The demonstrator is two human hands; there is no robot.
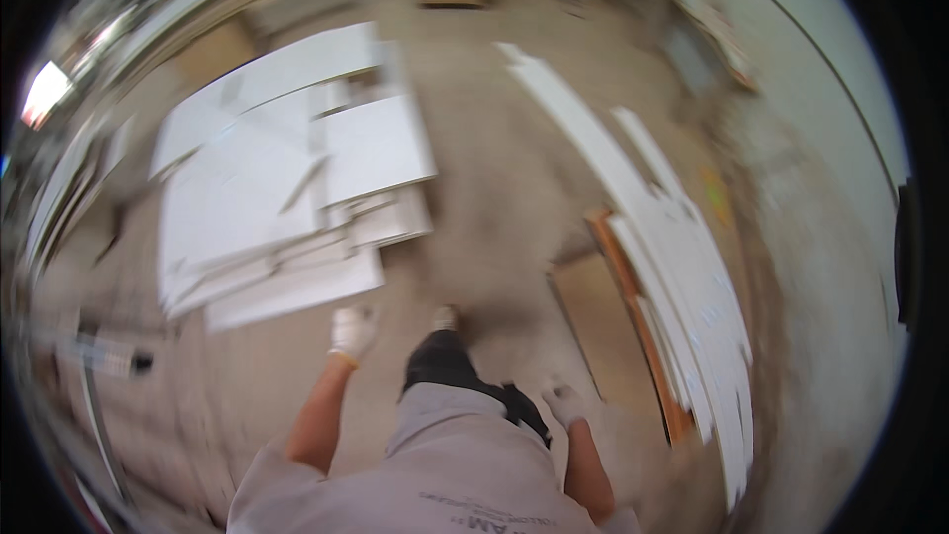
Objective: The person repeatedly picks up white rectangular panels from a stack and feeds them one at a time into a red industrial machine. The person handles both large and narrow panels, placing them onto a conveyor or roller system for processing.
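Our left hand [352, 332] and right hand [564, 402], fingers too blurred to tell, hang over brown floor [484, 178], panels [242, 188] upper left, wall [840, 198] right.

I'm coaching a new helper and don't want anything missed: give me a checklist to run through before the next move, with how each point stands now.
1. Hands covered: ok; the left hand and right hand both wear pale gloves.
2. Hands free: ok; neither appears to hold a panel.
3. White panels on the left squared up: not ok; they overlap with uneven edges.
4. Long white strips on the right lined up: not ok; their ends are staggered.
5. Both feet placed: cannot tell; only one shoe shows.
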